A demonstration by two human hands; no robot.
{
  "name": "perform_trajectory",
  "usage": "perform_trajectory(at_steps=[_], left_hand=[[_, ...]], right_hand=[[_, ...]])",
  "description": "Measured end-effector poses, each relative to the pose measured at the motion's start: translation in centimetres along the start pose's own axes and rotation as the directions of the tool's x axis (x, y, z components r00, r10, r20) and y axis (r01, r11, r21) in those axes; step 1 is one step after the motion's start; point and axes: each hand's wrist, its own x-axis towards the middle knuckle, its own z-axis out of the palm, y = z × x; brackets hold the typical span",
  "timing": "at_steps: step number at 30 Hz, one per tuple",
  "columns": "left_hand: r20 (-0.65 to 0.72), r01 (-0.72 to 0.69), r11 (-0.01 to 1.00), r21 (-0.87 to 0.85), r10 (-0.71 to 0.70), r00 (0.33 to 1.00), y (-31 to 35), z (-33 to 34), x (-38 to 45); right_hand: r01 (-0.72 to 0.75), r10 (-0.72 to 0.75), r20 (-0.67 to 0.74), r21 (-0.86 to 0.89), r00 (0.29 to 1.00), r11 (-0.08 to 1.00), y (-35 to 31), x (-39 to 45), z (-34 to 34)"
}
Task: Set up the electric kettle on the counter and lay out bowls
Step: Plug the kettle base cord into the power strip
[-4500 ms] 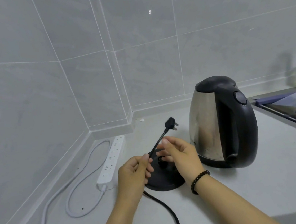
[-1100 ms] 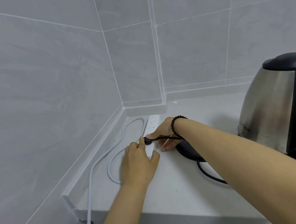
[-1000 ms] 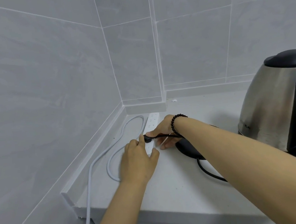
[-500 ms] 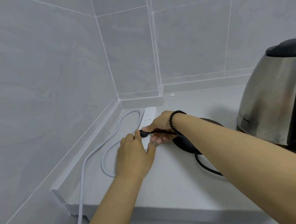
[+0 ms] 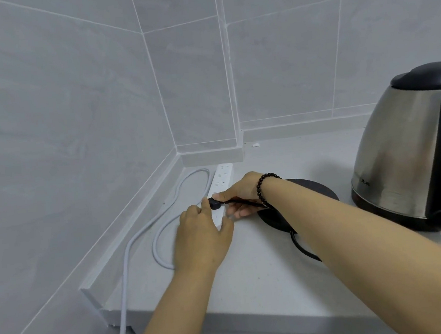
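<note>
Black plug (image 5: pixel 215 204): pinched in my right hand (image 5: pixel 239 192), now lowered onto the white power strip (image 5: pixel 220 187), which my left hand (image 5: pixel 203 239) holds down. Kettle (image 5: pixel 411 148) stands beside its base (image 5: pixel 308 193), unseated. Bowls: none visible.

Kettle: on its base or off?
Off. The kettle stands on the counter beside the bare black base, not on it.
</note>
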Motion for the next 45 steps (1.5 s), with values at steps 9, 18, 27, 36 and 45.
perform_trajectory(at_steps=[9,18,27,36,45], left_hand=[[-0.023,0.007,1.0,-0.02,-0.007,1.0,-0.2,0.2,0.1],[-0.033,-0.002,0.999,-0.045,0.0,0.999,-0.3,0.4,0.1],[-0.032,0.0,0.998,-0.056,-0.001,0.999,-0.4,0.5,0.1],[-0.038,-0.01,0.999,-0.05,0.008,0.999,-0.4,0.6,0.0],[-0.032,-0.003,0.998,-0.056,0.001,1.0,-0.4,0.5,-0.1]], right_hand=[[0.175,-0.182,-0.222,-0.052,0.958,0.983,0.6,-1.4,1.6],[0.231,-0.425,-0.225,-0.578,0.877,0.782,-1.2,-4.1,-5.4],[-0.09,0.023,-0.099,-0.754,0.995,0.651,2.9,-4.1,-8.8],[-0.058,0.047,-0.037,-0.801,0.998,0.596,3.5,-4.9,-7.5],[-0.007,-0.099,-0.092,-0.77,0.991,0.638,5.9,-5.0,-6.6]])
